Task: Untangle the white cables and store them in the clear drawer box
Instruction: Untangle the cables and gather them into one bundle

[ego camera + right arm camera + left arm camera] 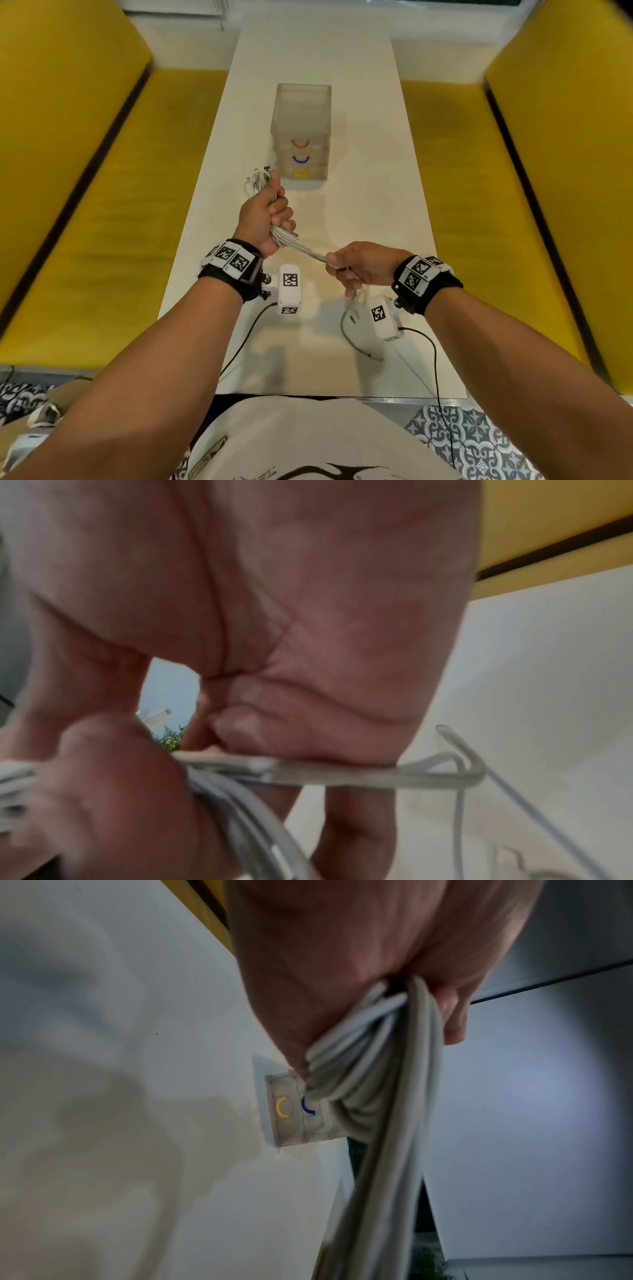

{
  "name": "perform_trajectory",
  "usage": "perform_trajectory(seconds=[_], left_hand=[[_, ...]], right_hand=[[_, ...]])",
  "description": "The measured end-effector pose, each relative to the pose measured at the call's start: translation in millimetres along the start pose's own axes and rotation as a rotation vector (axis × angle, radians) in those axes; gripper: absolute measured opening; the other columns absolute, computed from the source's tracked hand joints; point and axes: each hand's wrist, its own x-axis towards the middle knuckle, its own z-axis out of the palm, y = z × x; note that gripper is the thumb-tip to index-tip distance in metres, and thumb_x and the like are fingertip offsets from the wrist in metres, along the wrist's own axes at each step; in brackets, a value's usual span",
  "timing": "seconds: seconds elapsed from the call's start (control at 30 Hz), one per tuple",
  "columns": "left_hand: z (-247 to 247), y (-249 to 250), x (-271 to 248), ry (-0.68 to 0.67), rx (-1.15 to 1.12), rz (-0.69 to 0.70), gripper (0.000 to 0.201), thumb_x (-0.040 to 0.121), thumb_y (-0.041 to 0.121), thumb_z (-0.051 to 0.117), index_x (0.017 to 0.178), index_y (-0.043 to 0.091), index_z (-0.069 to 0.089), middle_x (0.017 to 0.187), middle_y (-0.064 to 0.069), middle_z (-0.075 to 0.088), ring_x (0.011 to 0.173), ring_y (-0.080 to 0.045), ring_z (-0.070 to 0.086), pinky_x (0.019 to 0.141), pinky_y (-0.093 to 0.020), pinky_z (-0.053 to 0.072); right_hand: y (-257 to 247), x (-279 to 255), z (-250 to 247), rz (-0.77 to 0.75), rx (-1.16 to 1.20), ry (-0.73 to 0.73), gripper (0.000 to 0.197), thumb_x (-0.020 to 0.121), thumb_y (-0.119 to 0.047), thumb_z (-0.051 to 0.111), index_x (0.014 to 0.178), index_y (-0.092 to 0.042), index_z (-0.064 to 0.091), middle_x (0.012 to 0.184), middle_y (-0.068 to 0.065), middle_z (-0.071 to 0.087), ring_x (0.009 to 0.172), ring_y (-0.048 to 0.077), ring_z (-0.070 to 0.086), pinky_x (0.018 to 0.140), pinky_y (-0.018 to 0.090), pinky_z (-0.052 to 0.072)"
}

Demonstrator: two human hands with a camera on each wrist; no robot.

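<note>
A bundle of white cables (289, 240) stretches between my two hands above the white table (370, 192). My left hand (265, 214) grips the bundle in a fist, thumb up, with looped ends and plugs (257, 178) sticking out beyond it. The left wrist view shows the strands (373, 1085) running out of that fist. My right hand (354, 265) holds the bundle's near end, fingers curled round it. Loose cable tails (455, 767) hang from it toward the table. The clear drawer box (301, 132) stands past my left hand, its three drawers pushed in, with red, blue and yellow handles.
Yellow bench seats (113, 192) run along both sides of the table. Two white wrist camera units (289, 284) with black leads hang under my wrists near the table's front edge. Patterned floor tiles (479, 445) show below.
</note>
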Motion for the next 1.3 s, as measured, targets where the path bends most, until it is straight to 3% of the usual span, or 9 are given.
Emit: perform_trajectory(seconds=[0.13,0.27,0.4,0.6,0.77,0.9,0.97,1.1,1.3], left_hand=[[3.4,-5.2,-4.5,0.085,0.29,-0.043,0.038,0.089,0.048,0.072,0.072,0.022,0.052,0.046,0.008,0.032,0.037,-0.007,0.03,0.041,-0.021,0.035],[11.2,-18.5,-9.5,0.095,0.665,0.002,0.042,0.078,0.046,0.084,0.07,0.021,0.051,0.047,0.004,0.037,0.04,-0.013,0.032,0.046,-0.027,0.034],[11.0,-24.5,-11.9,-0.03,0.84,0.025,0.043,0.07,0.038,0.091,0.071,0.013,0.056,0.047,0.005,0.042,0.041,-0.013,0.036,0.047,-0.027,0.035],[14.4,-25.6,-12.4,-0.135,0.922,-0.018,0.038,0.068,0.025,0.092,0.087,0.0,0.07,0.059,-0.003,0.055,0.044,-0.015,0.043,0.047,-0.026,0.037],[14.6,-31.0,-15.8,-0.143,0.889,-0.018,0.012,0.08,0.013,0.08,0.089,0.008,0.074,0.061,0.0,0.061,0.045,-0.014,0.046,0.048,-0.025,0.04],[9.1,-31.3,-12.7,-0.161,0.912,-0.047,0.022,0.085,0.008,0.075,0.106,0.004,0.071,0.085,-0.012,0.068,0.072,-0.019,0.064,0.069,-0.031,0.051],[7.5,-30.0,-13.7,-0.229,0.822,-0.075,0.016,0.088,0.0,0.071,0.104,0.002,0.069,0.093,-0.017,0.073,0.081,-0.023,0.073,0.075,-0.033,0.058],[7.9,-31.3,-15.3,-0.26,0.675,-0.085,0.016,0.094,-0.008,0.06,0.092,0.007,0.064,0.075,-0.01,0.062,0.062,-0.017,0.065,0.06,-0.03,0.055],[2.6,-39.5,-13.7,-0.171,0.798,-0.011,0.018,0.096,0.024,0.068,0.083,0.012,0.062,0.054,0.001,0.045,0.047,-0.013,0.04,0.053,-0.028,0.041]], right_hand=[[-11.5,-0.8,-2.8,-0.02,-0.289,0.164,0.023,0.099,-0.025,0.061,0.092,-0.006,0.07,0.06,-0.004,0.043,0.053,0.013,0.038,0.051,0.025,0.036],[-36.7,-3.5,-2.9,-0.164,-0.64,0.299,0.019,0.096,-0.018,0.066,0.101,-0.001,0.073,0.06,-0.011,0.051,0.045,-0.003,0.046,0.047,0.008,0.033],[-59.7,-9.2,-6.7,-0.166,-0.582,0.293,0.013,0.091,-0.01,0.056,0.087,-0.011,0.069,0.061,-0.001,0.047,0.051,0.008,0.036,0.049,0.022,0.029],[-66.6,-7.2,-14.9,-0.165,-0.407,0.329,0.015,0.096,-0.011,0.058,0.105,-0.016,0.046,0.068,0.001,0.059,0.056,0.014,0.037,0.051,0.026,0.032],[-65.9,-3.8,-17.6,-0.233,-0.404,0.347,0.024,0.096,-0.012,0.061,0.098,-0.019,0.038,0.073,0.006,0.062,0.054,0.014,0.04,0.052,0.028,0.037],[-64.4,-3.3,-18.6,-0.213,-0.451,0.405,0.027,0.092,-0.023,0.071,0.101,-0.017,0.046,0.068,0.003,0.059,0.056,0.016,0.044,0.052,0.028,0.042],[-65.4,-3.8,-18.3,-0.167,-0.54,0.419,0.028,0.09,-0.034,0.073,0.1,-0.017,0.054,0.066,0.001,0.057,0.057,0.015,0.046,0.054,0.029,0.042],[-64.0,-6.3,-22.8,-0.112,-0.584,0.432,0.038,0.086,-0.052,0.072,0.087,-0.015,0.061,0.063,0.002,0.053,0.052,0.017,0.047,0.051,0.026,0.043],[-60.7,-5.8,-25.8,-0.079,-0.521,0.4,0.053,0.087,-0.062,0.063,0.074,-0.011,0.062,0.056,0.001,0.048,0.049,0.017,0.041,0.056,0.03,0.04]])
